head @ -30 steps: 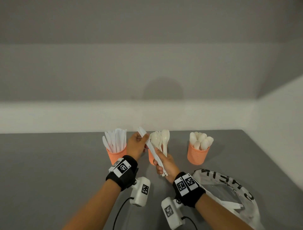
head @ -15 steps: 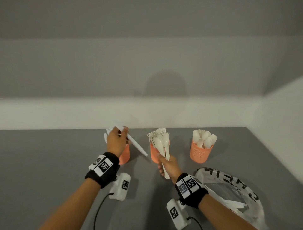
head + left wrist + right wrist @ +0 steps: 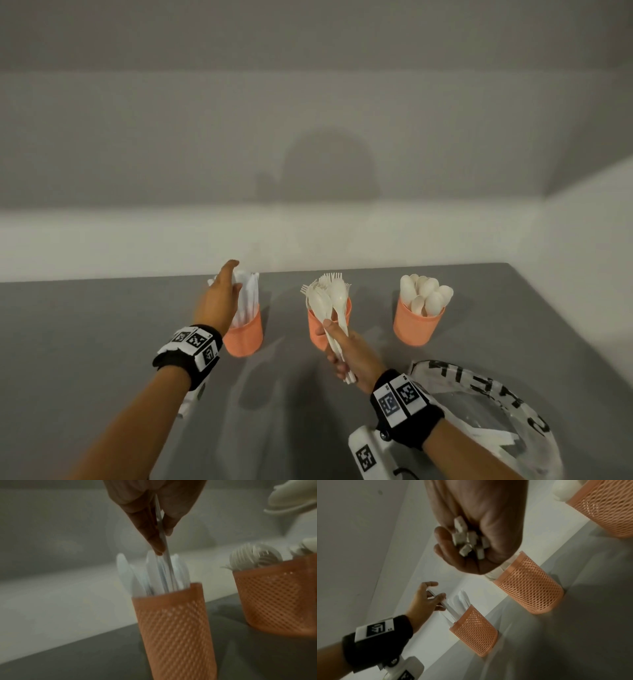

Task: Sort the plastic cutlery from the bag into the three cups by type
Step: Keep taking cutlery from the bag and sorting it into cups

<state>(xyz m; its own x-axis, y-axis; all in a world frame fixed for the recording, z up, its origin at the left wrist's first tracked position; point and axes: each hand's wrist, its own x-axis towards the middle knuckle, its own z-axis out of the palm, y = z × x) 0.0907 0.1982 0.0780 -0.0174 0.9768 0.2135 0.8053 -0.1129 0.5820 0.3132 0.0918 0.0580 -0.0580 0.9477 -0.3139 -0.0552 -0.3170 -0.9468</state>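
At the left of the head view, the left hand (image 3: 219, 301) is raised over the left cup (image 3: 245, 337), an orange mesh cup packed with white knives (image 3: 247, 294). In the left wrist view its thumb and fingers pinch 1 knife (image 3: 163, 545), which stands nearly upright with its lower end down among the others inside that cup's rim. The right wrist view shows the same pinch from the side, at the lower left of the frame.

In the middle of the head view, the right hand (image 3: 349, 353) is closed around a bunch of spoons (image 3: 330, 301), gripping their handles so the bowls fan upward. The bunch sits just in front of the middle cup (image 3: 317, 329), which holds forks (image 3: 332, 277) with the tines showing above the spoon bowls. The right wrist view shows the handle ends sticking out of the fist.

Farther right stands the right cup (image 3: 416, 325), filled with spoons and well apart from both hands.

In the lower right corner a clear plastic bag (image 3: 496, 421) with black lettering lies on the grey table (image 3: 85, 342), just beside the right wrist, with a few white pieces inside.
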